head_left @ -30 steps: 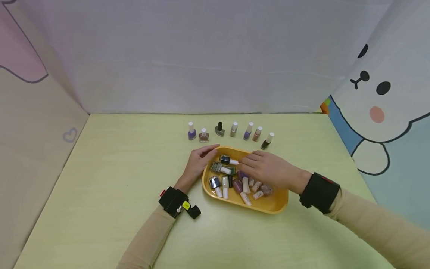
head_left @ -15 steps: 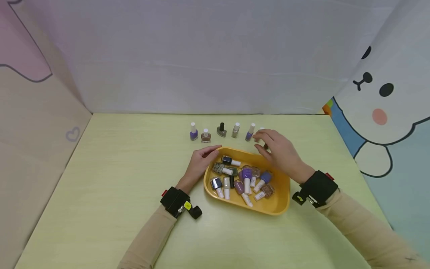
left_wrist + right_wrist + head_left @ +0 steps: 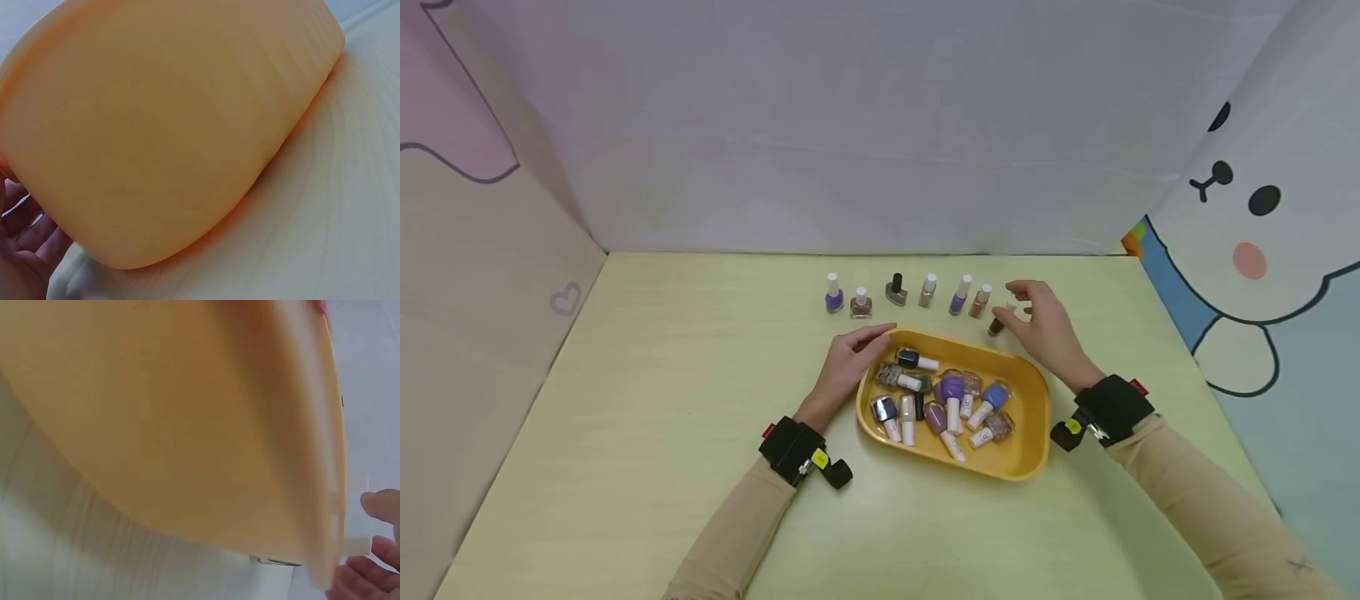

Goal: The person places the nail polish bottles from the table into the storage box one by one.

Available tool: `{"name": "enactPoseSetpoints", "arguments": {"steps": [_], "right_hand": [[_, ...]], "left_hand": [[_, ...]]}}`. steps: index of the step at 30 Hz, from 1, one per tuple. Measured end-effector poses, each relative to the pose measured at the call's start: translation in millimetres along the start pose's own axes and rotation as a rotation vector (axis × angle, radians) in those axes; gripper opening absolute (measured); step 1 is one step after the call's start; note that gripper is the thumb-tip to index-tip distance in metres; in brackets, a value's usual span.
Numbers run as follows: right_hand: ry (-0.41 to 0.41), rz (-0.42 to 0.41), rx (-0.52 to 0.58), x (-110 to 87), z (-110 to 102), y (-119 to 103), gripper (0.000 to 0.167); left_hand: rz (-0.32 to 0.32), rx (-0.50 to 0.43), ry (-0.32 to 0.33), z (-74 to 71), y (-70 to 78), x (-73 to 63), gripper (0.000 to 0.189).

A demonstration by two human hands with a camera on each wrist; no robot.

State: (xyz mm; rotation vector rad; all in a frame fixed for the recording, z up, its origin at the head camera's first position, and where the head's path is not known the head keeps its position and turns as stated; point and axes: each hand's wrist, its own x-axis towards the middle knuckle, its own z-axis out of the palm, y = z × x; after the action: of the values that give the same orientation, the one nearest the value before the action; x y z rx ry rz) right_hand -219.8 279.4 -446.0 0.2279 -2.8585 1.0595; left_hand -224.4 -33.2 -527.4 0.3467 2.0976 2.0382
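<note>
Here, right of the centre, the right hand has its grip released, thumb and fingers parted around a small dark white-capped glass bottle; the left hand, fingers nearly straight, touches the yellow oblong plastic tray, lower middle.

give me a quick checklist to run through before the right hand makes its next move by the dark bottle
1. Left hand steadying the tray: ok, it rests on the left end.
2. Right hand at the dark bottle: ok, around its upper part.
3. Contact with the white cap: cannot tell; the fingers and thumb tip stand apart.
4. Gap to the peach bottle: ok, not touching.
5. Bottles in the tray: ok, within its walls.
</note>
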Motion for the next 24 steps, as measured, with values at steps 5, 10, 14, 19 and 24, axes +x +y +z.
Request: {"name": "enactPoseSetpoints", "arguments": {"steps": [5, 10, 14, 19, 24], "right_hand": [[-0.052, 0.048, -0.005, 0.5, -0.9, 2.8, 0.041], [-0.054, 0.035, -0.026, 0.4, -0.2, 6.7, 0.032], [-0.056, 0.035, -0.021, 1.3, 0.1, 7.4, 0.031], [-0.066, 0.05, -0.035, 1.6, 0.6, 8.6, 0.034], [-0.073, 0.051, -0.036, 0.8, 2.0, 11.5, 0.034]], "left_hand": [[-0.009, 0.002, -0.001, -0.8, -0.1, -0.9, 0.035], [-0.007, -0.003, -0.002, -0.7, 1.0, -1.7, 0.035], [-0.001, -0.004, 0.002, -1.0, 1.7, -2.1, 0.034], [0.002, -0.007, 0.001, -1.3, 0.7, -1.7, 0.035], [0.002, -0.008, 0.0, -1.8, 0.0, -1.4, 0.036]]}}
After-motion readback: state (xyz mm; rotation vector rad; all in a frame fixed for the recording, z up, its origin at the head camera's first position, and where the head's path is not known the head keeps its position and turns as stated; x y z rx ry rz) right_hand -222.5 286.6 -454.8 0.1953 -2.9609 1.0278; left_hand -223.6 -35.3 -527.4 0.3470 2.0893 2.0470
